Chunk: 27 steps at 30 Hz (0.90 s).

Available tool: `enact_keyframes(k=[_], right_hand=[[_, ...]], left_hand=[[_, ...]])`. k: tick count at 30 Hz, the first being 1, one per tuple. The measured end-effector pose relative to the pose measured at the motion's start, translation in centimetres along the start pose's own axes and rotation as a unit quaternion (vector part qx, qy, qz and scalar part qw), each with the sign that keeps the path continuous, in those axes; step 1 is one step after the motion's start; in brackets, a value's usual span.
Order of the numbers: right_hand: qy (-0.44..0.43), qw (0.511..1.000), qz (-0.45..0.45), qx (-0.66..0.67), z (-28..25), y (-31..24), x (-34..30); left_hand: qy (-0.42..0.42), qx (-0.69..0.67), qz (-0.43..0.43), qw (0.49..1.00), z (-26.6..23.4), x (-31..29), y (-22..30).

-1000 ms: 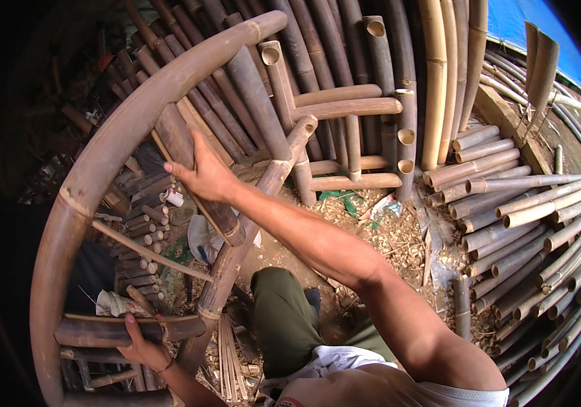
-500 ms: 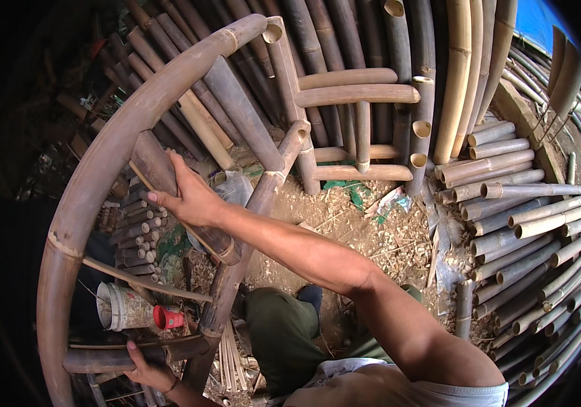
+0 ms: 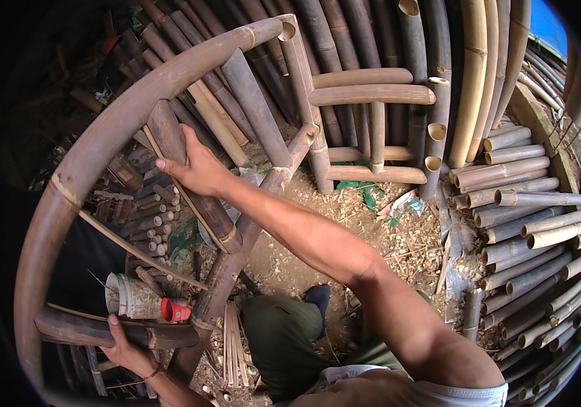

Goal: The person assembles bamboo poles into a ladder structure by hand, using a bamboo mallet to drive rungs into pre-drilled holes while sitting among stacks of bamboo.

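Note:
A large bamboo furniture frame (image 3: 189, 62) fills the left half of the view. It has a thick curved outer pole, a straighter inner pole (image 3: 241, 245) and several crosspieces between them. My right hand (image 3: 199, 163) grips a wide bamboo crosspiece (image 3: 212, 214) in the middle of the frame, with a thin pale strip along its edge. Nearer to me, my left hand (image 3: 127, 349) is closed around a lower crosspiece (image 3: 80, 324), its thumb on top and its other fingers mostly hidden beneath.
Another bamboo frame (image 3: 372, 95) stands ahead against upright bamboo poles (image 3: 470, 74). Cut bamboo lengths (image 3: 528, 220) are stacked at the right. A dirty white bucket (image 3: 138, 296) and a red cup (image 3: 176, 310) lie behind the held frame. Shavings cover the ground (image 3: 290, 254).
The held frame has turned a little, its near end swinging left and away from me. Both hands have moved with it, still gripping. The background has shifted slightly right in view.

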State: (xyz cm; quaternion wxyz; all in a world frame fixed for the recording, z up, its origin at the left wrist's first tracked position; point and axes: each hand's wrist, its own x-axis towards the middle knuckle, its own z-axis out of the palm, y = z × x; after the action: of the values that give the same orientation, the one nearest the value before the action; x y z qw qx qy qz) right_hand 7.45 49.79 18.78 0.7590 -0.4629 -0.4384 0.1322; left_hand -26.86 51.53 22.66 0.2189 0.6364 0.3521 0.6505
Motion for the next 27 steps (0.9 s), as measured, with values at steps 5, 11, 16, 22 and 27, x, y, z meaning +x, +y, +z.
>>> enact_keyframes(k=[5,11,16,22,27], right_hand=[[0.006,1.000,-0.005,0.022,-1.0,-1.0,1.7],[0.022,1.000,0.010,0.004,-1.1,-1.3,3.4],[0.042,0.998,-0.028,0.048,-1.7,-0.4,5.0],[0.046,0.999,-0.010,0.024,-2.2,-0.6,4.6],[0.033,0.999,-0.009,0.028,0.5,-3.0,1.5]], left_hand=[[-0.001,0.018,0.019,1.000,1.8,2.1,2.7],[-0.066,0.050,-0.010,0.997,2.0,3.3,5.5],[-0.082,0.044,0.046,0.995,3.9,4.6,6.6],[-0.082,0.041,0.040,0.995,4.1,4.6,6.7],[-0.048,0.024,0.006,0.999,-0.4,4.1,5.4]])
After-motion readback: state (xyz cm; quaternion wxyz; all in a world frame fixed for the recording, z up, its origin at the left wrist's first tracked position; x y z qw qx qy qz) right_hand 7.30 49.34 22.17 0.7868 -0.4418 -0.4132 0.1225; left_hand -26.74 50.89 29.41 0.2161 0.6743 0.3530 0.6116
